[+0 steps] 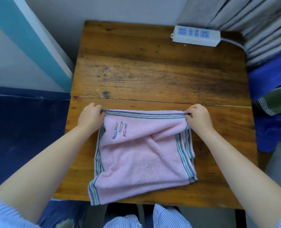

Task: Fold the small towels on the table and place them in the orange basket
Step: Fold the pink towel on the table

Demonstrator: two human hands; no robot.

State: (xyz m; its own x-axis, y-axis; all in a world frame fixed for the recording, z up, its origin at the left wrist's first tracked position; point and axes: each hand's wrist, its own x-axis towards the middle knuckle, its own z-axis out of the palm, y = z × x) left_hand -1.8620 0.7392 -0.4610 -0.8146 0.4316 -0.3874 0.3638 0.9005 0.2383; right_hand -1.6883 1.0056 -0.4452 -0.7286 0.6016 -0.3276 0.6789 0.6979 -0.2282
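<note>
A pink towel (141,155) with grey and green striped borders and a small embroidered motif lies on the near half of the wooden table (153,71). One edge is doubled over the rest, stretched taut between my hands. My left hand (91,116) pinches the left corner of that edge. My right hand (198,118) pinches the right corner. The towel's near left corner hangs slightly over the table's front edge. No orange basket is in view.
A white power strip (195,35) with its cable sits at the table's far right corner. Grey curtain folds (260,22) and blue and green cloth (273,99) crowd the right side. A blue-and-white wall (21,46) stands to the left.
</note>
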